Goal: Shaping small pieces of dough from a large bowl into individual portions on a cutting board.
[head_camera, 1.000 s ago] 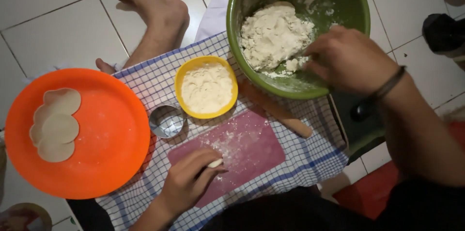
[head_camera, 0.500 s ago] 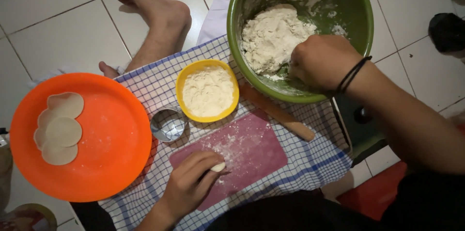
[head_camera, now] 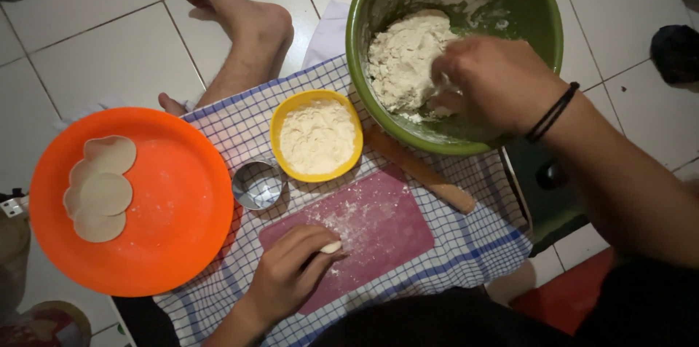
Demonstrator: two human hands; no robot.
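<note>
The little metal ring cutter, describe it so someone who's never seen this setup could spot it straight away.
Start at the big orange plate on the left of the blue checked cloth. Just off its right rim, below-left of the yellow bowl of flour, sits the round metal cutter, above the left hand. It is the only shiny silver item and the smallest round thing there.

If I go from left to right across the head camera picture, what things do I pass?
Orange plate with dough rounds → metal ring cutter → yellow bowl of flour → green bowl of dough, with the right hand in it.
</note>
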